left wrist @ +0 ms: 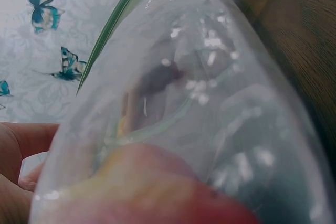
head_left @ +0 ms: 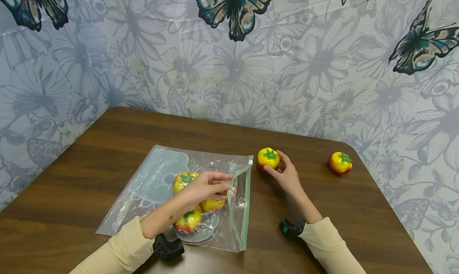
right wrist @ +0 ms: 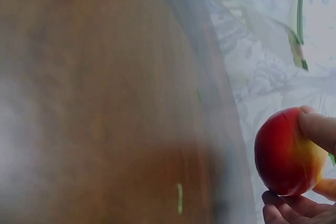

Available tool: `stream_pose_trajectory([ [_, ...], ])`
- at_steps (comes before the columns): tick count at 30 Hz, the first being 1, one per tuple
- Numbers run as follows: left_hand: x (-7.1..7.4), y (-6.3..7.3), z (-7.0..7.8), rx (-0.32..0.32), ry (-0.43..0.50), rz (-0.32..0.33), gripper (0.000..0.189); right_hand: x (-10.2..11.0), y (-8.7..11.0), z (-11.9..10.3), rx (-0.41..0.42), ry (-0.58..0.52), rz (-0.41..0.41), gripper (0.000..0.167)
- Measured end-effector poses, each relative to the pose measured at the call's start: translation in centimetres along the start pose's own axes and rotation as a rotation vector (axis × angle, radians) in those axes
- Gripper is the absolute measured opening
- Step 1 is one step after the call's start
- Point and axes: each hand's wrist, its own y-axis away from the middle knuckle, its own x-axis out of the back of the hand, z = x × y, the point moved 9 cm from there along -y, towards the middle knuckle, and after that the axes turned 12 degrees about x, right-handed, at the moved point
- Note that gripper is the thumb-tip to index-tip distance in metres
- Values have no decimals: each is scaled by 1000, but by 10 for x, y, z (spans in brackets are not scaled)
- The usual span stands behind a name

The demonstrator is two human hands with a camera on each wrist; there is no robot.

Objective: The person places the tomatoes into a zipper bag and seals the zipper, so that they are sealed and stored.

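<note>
A clear zip bag point(head_left: 123, 210) with a green-edged mouth point(head_left: 247, 210) lies on the table, its mouth facing right and parted. My left hand point(head_left: 206, 188) lies over the bag and pinches the upper edge of the mouth. Three yellow-and-red tomato-like fruits point(head_left: 188, 220) with green leaf tops show inside the bag, one partly hidden under the left hand. Just right of the mouth, my right hand point(head_left: 287, 174) grips another such fruit point(head_left: 268, 157) between thumb and fingers. The right wrist view shows this fruit's red side point(right wrist: 283, 153).
One more yellow-and-red fruit point(head_left: 340, 163) sits near the right edge of the brown wooden table point(head_left: 143, 124). Behind the table hangs a flowered cloth point(head_left: 305, 67) with butterflies. A dark wrist camera point(head_left: 167, 248) sits at the left wrist.
</note>
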Motion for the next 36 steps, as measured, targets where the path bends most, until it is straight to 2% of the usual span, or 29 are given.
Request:
stream_pose_trajectory([
  [8, -2, -1, 1, 5, 12, 1, 36, -1, 18, -18, 39, -35, -34, 70],
  [18, -4, 2, 3, 10, -9, 16, 36, -6, 44, -39, 40, -75, -83, 70],
  [27, -6, 5, 1, 11, 6, 17, 37, -12, 57, -43, 65, -80, -109, 69],
  [36, -6, 2, -3, 12, 13, 12, 37, -11, 68, -46, 96, -43, -107, 68],
])
